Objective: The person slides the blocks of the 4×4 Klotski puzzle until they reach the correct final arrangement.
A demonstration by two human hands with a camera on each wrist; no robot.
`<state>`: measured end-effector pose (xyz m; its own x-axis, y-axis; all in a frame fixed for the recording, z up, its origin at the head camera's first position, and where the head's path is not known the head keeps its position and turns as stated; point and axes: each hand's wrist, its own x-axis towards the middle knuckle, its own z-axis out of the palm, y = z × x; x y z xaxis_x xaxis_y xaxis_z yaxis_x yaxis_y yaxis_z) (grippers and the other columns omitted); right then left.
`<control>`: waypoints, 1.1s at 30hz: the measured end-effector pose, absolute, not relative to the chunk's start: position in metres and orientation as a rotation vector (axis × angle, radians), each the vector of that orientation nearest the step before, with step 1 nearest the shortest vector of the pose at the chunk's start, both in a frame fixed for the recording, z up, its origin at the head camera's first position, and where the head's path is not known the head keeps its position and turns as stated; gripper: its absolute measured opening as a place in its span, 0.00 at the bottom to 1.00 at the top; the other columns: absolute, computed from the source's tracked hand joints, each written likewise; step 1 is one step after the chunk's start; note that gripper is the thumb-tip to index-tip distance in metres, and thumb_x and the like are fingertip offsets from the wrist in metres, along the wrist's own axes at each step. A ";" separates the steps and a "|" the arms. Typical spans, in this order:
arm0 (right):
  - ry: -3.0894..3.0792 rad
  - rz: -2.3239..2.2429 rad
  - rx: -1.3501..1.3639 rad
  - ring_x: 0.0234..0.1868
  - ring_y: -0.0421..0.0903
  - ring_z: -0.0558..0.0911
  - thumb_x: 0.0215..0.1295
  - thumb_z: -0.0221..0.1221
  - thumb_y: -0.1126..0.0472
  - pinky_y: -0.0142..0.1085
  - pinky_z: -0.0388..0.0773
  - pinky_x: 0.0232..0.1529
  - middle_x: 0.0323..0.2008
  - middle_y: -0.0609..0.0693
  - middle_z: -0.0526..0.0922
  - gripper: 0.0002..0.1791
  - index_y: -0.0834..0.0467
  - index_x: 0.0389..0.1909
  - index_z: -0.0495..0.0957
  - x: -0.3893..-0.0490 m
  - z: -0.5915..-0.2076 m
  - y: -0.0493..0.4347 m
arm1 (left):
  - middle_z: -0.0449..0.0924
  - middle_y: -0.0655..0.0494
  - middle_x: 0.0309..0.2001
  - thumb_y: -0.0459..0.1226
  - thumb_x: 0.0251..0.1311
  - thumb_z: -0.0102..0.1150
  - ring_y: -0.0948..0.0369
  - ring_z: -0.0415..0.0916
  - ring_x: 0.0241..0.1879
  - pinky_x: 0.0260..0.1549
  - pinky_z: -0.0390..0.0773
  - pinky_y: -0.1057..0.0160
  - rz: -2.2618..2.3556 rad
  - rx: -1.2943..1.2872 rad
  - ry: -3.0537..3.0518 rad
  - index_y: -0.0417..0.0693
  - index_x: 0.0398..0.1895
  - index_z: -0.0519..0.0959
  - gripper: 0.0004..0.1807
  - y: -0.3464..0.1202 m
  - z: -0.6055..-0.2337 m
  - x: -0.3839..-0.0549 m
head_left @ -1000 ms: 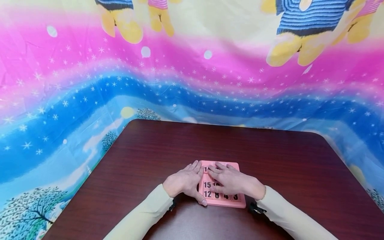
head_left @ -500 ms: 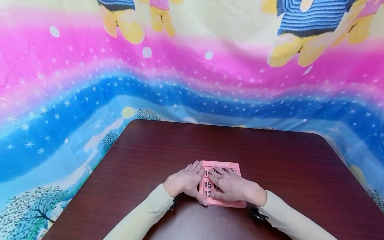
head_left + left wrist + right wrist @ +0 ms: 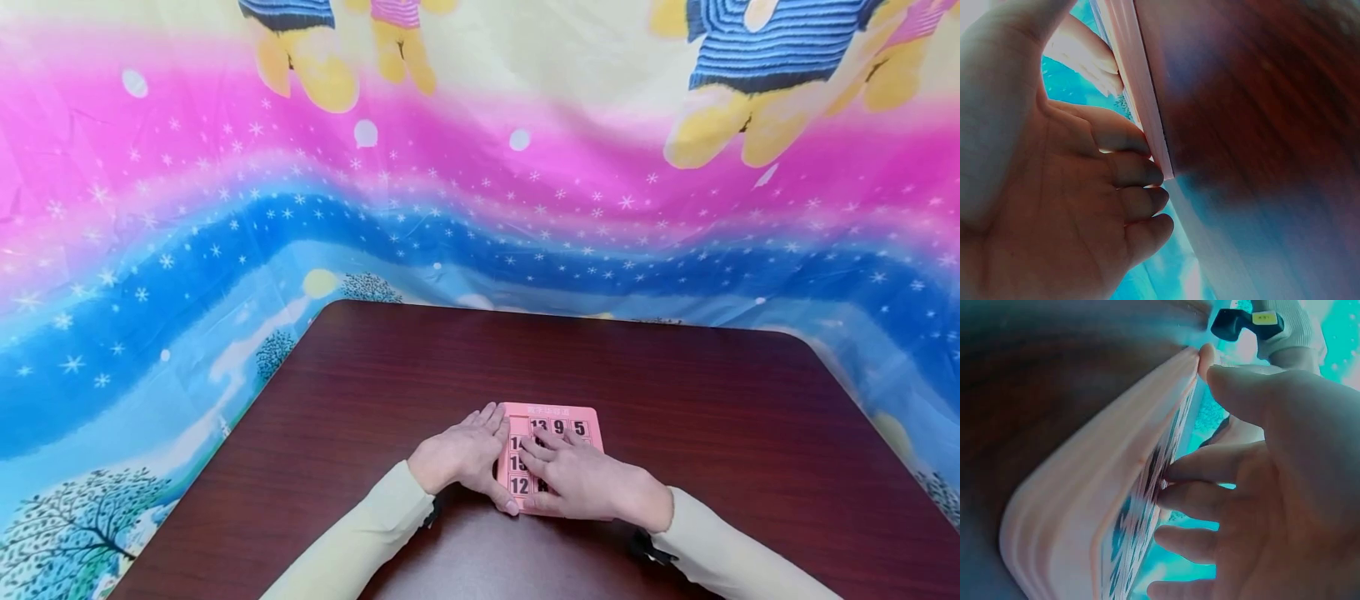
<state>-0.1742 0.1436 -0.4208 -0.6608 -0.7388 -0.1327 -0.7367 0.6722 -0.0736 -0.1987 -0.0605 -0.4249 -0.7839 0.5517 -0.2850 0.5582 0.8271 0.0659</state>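
A pink sliding number puzzle [image 3: 558, 427] lies flat on the table, its black-numbered tiles partly covered by my right hand. Along its left edge rests my left hand [image 3: 461, 454], fingers straight and the thumb at the near left corner. In the left wrist view those fingertips meet the puzzle's side [image 3: 1157, 119]. My right hand [image 3: 581, 477] spreads over the tiles, fingertips touching the face near tile 14 [image 3: 515, 443]. A bare slot shows at the top left of the grid. The right wrist view has the puzzle's thick rounded rim [image 3: 1066, 487] beside the fingers.
The dark brown table [image 3: 420, 358] extends around the puzzle on all sides. Behind it hangs a colourful cloth backdrop [image 3: 480, 192]. A black device [image 3: 651, 548] is strapped under the right wrist.
Tile 14 has slid toward me from the top row to the second, baring the top left slot. My right hand has moved nearer with it. The left hand stays put.
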 end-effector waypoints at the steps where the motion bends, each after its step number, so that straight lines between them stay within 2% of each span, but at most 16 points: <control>1: 2.728 -0.028 -1.207 0.75 0.59 0.61 0.69 0.49 0.35 0.65 0.58 0.70 0.71 0.55 0.68 0.38 0.58 0.70 0.67 -0.176 -0.420 0.145 | 0.43 0.43 0.79 0.74 0.37 0.64 0.51 0.40 0.79 0.78 0.49 0.57 -0.031 0.847 2.718 0.39 0.77 0.50 0.71 -0.061 -0.425 -0.199; 6: 2.744 -0.061 -1.094 0.75 0.59 0.60 0.70 0.51 0.38 0.66 0.59 0.69 0.73 0.55 0.65 0.36 0.57 0.71 0.65 -0.185 -0.417 0.154 | 0.43 0.43 0.79 0.74 0.37 0.65 0.51 0.40 0.79 0.78 0.48 0.57 -0.021 0.844 2.718 0.39 0.77 0.50 0.72 -0.061 -0.426 -0.198; 13: 2.742 -0.098 -0.910 0.77 0.59 0.54 0.70 0.52 0.38 0.67 0.53 0.71 0.75 0.53 0.61 0.38 0.56 0.73 0.62 -0.197 -0.418 0.166 | 0.44 0.44 0.79 0.74 0.36 0.65 0.52 0.40 0.79 0.78 0.48 0.58 -0.021 0.832 2.714 0.39 0.77 0.50 0.72 -0.060 -0.426 -0.199; 33: 2.733 -0.104 -0.954 0.78 0.58 0.53 0.70 0.50 0.37 0.66 0.54 0.72 0.75 0.53 0.62 0.38 0.55 0.73 0.63 -0.203 -0.423 0.153 | 0.44 0.44 0.79 0.75 0.36 0.64 0.52 0.40 0.79 0.78 0.48 0.58 -0.020 0.822 2.705 0.40 0.77 0.50 0.72 -0.061 -0.425 -0.199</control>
<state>-0.2032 0.1535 -0.4234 -0.7567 -0.6207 -0.2054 -0.6032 0.7839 -0.1469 -0.1990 -0.0605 -0.4253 -0.7861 0.5406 -0.2998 0.5449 0.8350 0.0770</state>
